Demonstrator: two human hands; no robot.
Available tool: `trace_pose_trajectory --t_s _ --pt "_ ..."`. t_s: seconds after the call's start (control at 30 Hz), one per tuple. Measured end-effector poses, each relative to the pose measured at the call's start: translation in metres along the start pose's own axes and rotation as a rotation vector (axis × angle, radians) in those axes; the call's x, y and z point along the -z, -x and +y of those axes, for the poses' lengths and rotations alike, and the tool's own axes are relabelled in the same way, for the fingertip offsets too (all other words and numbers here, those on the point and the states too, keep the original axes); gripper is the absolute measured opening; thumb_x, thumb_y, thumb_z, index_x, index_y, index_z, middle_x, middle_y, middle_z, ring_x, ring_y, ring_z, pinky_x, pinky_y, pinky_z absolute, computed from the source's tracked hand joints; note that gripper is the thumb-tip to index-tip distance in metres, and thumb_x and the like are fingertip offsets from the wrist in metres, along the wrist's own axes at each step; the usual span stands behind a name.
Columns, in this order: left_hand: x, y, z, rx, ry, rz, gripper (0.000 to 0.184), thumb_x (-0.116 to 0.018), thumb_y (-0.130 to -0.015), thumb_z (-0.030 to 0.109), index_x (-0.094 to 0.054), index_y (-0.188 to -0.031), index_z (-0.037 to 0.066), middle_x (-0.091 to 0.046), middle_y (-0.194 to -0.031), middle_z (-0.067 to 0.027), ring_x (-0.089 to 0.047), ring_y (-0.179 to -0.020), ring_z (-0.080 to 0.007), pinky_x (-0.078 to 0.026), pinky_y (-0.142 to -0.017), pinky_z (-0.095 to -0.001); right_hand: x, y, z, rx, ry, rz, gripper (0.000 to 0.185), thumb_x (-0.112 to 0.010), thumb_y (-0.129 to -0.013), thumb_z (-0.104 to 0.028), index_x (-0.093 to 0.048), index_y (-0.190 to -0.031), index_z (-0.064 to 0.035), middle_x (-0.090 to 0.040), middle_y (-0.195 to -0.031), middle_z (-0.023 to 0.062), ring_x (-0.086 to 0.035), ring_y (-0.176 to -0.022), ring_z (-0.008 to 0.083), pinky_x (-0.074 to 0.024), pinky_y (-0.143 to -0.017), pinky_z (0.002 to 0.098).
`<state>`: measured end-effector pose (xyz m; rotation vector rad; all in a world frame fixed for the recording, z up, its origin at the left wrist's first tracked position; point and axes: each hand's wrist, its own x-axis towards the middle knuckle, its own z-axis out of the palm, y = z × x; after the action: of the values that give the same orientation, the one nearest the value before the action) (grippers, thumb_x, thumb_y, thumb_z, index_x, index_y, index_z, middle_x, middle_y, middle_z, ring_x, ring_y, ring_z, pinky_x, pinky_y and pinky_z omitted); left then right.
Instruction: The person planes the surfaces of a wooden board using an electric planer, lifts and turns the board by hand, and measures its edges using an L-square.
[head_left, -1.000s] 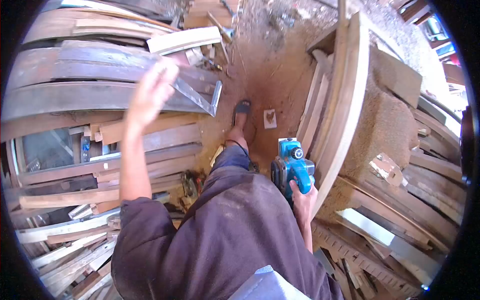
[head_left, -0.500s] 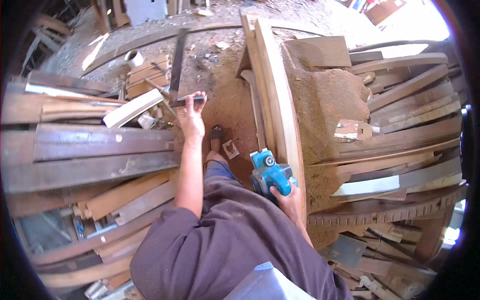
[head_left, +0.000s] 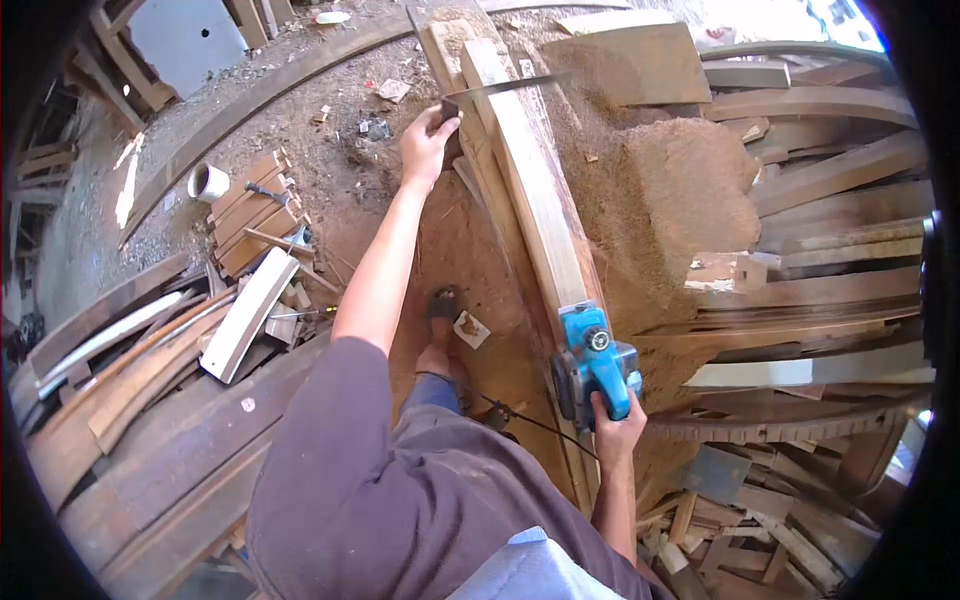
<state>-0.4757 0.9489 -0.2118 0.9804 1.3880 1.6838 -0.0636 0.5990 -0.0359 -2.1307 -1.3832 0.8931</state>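
Note:
My left hand (head_left: 424, 152) is closed around the stock of a try square (head_left: 505, 87). The square's dark blade reaches across the top of a long pale timber beam (head_left: 530, 165); whether it touches the wood I cannot tell. My right hand (head_left: 618, 428) grips the rear handle of a blue electric hand planer (head_left: 600, 358). The planer is at the near part of the beam, and a dark cord runs beneath it towards my legs.
Sawdust (head_left: 690, 190) is heaped right of the beam, beside stacked curved boards (head_left: 830, 105). At left lie dark planks (head_left: 190, 450), a pale wood block (head_left: 248, 315), slats with a hammer (head_left: 265, 192) on them, and a white roll (head_left: 208, 182). Offcuts (head_left: 790, 550) fill the lower right.
My left hand has swung the try square rightwards from beside the beam to across it. My right hand and the planer appear further right and lower, while the whole view has shifted.

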Motion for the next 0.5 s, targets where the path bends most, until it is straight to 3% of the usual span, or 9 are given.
trace_pose_trajectory --t_s 0.07,0.1,0.17,0.23,0.33,0.5 --pt "-0.014 -0.054 -0.041 -0.033 -0.179 -0.043 0.023 -0.077 -0.101 0.011 -0.076 -0.122 0.003 -0.081 -0.114 -0.0044 -0.074 -0.103 -0.0121 -0.056 -0.095 -0.028 -0.004 -0.019 -0.008 -0.021 -0.026 0.035 0.031 -0.087 -0.092 -0.017 -0.074 -0.112 0.0036 -0.073 -0.091 0.0033 -0.062 -0.082 0.0118 -0.0528 -0.077 0.031" --pt "-0.02 -0.064 -0.038 -0.044 -0.297 -0.036 0.022 -0.077 -0.1 0.009 -0.076 -0.121 0.003 -0.082 -0.112 -0.0061 -0.076 -0.102 -0.0133 -0.058 -0.093 -0.0291 -0.011 -0.025 -0.011 0.015 -0.057 0.115 0.029 -0.089 -0.089 -0.019 -0.073 -0.104 0.0007 -0.07 -0.077 0.0126 -0.063 -0.071 0.0155 -0.0522 -0.069 0.0353" --pt "-0.025 -0.076 -0.036 -0.19 -0.436 -0.047 0.017 -0.076 -0.1 0.01 -0.075 -0.116 0.003 -0.083 -0.104 -0.0113 -0.081 -0.095 -0.0194 -0.061 -0.085 -0.0322 -0.008 -0.013 -0.016 0.006 0.074 0.099 0.025 -0.087 -0.087 -0.015 -0.073 -0.102 0.0 -0.071 -0.077 0.0161 -0.067 -0.071 0.0188 -0.0532 -0.069 0.036" --pt "-0.034 -0.083 -0.05 -0.161 -0.396 -0.093 0.014 -0.076 -0.098 0.008 -0.076 -0.111 0.003 -0.082 -0.1 -0.0132 -0.08 -0.093 -0.0237 -0.061 -0.083 -0.0361 -0.01 -0.021 -0.025 -0.031 0.101 0.11 0.024 -0.087 -0.086 -0.012 -0.073 -0.101 -0.0003 -0.071 -0.077 0.0175 -0.07 -0.07 0.0209 -0.0536 -0.069 0.0363" --pt "-0.048 -0.096 -0.053 -0.243 -0.599 0.028 0.016 -0.08 -0.096 0.013 -0.078 -0.111 0.005 -0.082 -0.099 -0.0147 -0.081 -0.088 -0.0244 -0.061 -0.078 -0.0351 -0.01 -0.031 -0.031 -0.02 0.134 0.137 0.024 -0.086 -0.083 -0.009 -0.072 -0.1 -0.0005 -0.071 -0.077 0.0191 -0.072 -0.07 0.0243 -0.0541 -0.068 0.0367" --pt "-0.039 -0.095 -0.04 -0.208 -0.66 -0.042 0.017 -0.081 -0.096 0.013 -0.078 -0.111 0.004 -0.083 -0.094 -0.0122 -0.081 -0.084 -0.0175 -0.06 -0.077 -0.0324 -0.008 -0.013 -0.016 -0.078 0.086 0.116 0.027 -0.086 -0.078 -0.006 -0.071 -0.1 -0.0007 -0.071 -0.077 0.0192 -0.074 -0.07 0.0303 -0.0556 -0.069 0.0376"
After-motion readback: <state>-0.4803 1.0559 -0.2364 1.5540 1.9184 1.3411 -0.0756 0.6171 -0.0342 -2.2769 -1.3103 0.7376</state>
